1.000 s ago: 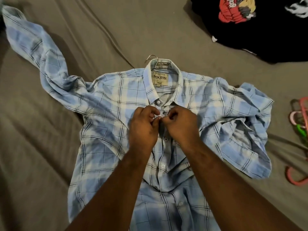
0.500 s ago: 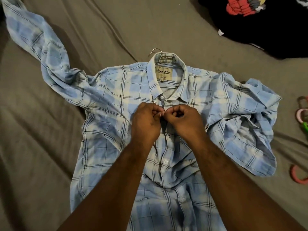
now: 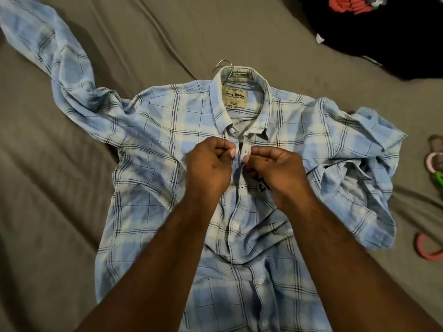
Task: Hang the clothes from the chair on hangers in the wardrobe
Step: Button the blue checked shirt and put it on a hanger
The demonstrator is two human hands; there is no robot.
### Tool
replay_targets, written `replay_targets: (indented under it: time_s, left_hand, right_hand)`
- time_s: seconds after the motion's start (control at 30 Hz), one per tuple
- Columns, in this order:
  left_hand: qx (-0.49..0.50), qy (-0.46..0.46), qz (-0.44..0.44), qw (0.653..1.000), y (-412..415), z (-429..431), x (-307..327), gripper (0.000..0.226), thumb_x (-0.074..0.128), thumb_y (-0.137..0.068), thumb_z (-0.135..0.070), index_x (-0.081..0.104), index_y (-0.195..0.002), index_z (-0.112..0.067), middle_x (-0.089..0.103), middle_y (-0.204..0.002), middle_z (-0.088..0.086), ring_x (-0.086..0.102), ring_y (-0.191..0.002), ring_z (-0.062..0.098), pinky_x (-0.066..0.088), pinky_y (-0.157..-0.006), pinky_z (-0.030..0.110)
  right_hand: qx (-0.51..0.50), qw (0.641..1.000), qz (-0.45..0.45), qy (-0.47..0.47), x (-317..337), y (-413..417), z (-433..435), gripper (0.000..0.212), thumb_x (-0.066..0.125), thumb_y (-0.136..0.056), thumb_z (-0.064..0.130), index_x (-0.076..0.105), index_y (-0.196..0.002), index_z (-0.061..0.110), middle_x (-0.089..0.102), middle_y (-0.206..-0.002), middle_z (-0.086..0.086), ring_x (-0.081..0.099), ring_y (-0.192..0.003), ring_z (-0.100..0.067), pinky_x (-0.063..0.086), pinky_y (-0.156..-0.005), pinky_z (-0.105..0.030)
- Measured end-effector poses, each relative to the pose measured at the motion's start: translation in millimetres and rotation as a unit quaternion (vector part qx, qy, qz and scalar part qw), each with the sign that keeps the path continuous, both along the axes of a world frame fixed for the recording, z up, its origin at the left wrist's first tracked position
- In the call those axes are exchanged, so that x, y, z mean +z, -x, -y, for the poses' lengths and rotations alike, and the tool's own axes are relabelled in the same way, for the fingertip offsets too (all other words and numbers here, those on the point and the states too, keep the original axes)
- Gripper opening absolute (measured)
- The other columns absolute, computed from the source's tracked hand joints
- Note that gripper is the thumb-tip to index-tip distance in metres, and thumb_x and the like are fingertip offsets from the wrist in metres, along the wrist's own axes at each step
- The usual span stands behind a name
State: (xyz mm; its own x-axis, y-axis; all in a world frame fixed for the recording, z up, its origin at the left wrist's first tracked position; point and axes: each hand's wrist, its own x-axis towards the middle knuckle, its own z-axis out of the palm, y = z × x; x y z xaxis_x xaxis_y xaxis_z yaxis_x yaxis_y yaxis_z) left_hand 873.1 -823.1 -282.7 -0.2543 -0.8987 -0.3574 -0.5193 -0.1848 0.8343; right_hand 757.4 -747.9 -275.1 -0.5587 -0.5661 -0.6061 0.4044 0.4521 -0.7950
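Buttoning step: left hand (image 3: 208, 166) pinches plaid shirt (image 3: 155, 140) placket, right hand (image 3: 275, 168) pinches buttonhole strip (image 3: 247, 152); fingers (image 3: 215, 149) curled tight. Next, I judge: push button through, lift by hanger (image 3: 224, 64).

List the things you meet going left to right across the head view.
Outstretched shirt sleeve → left hand → right hand, both pinching the shirt front → bunched shirt sleeve → pink hangers at the edge.
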Motion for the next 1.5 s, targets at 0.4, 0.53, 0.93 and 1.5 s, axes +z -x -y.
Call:
replay_targets:
  time_s: [0.4, 0.53, 0.93, 1.5]
  left_hand:
    - [-0.001, 0.017, -0.009, 1.0, -2.6, -4.6, 0.4, 0.007, 0.076, -0.089, -0.018, 0.076, -0.096, -0.021, 0.073, -0.084, -0.012, 0.068, -0.078, -0.005, 0.054, -0.073, 0.012]
    - [-0.001, 0.019, -0.002, 1.0, -3.5, -5.2, -2.4, 0.007, 0.076, -0.089, -0.02, 0.075, -0.096, -0.021, 0.07, -0.08, -0.016, 0.065, -0.074, -0.01, 0.051, -0.067, 0.004]
    - [0.002, -0.064, -0.092, 0.994, -12.5, 0.4, -12.0, 0.009, 0.072, -0.092, -0.01, 0.074, -0.101, -0.01, 0.075, -0.083, 0.004, 0.071, -0.071, 0.013, 0.062, -0.076, 0.032]
    - [0.023, 0.051, -0.003, 0.998, -7.8, -15.0, -19.9, 0.013, 0.071, -0.094, -0.022, 0.077, -0.105, -0.018, 0.074, -0.088, -0.01, 0.068, -0.076, -0.006, 0.05, -0.066, 0.003]
  right_hand:
    - [0.094, 0.982, -0.164, -0.006, -5.4, -7.9, 1.0, 0.007, 0.08, -0.084, 0.011, 0.079, -0.089, 0.017, 0.077, -0.078, -0.002, 0.075, -0.076, -0.02, 0.064, -0.072, -0.035]
    - [0.06, 0.989, -0.137, 0.0, -9.5, -7.6, 0.9, 0.009, 0.08, -0.084, 0.011, 0.079, -0.09, 0.017, 0.077, -0.077, -0.001, 0.074, -0.072, -0.016, 0.061, -0.067, -0.03]
    - [0.128, 0.986, -0.098, 0.043, -9.0, 0.0, 0.1, 0.004, 0.079, -0.086, 0.012, 0.079, -0.087, 0.016, 0.077, -0.077, -0.002, 0.069, -0.068, -0.012, 0.056, -0.065, -0.026]
    - [0.141, 0.967, -0.21, -0.026, -11.4, -10.9, 9.1, 0.005, 0.078, -0.085, 0.021, 0.078, -0.081, 0.017, 0.074, -0.068, 0.003, 0.069, -0.057, -0.009, 0.052, -0.052, -0.023]
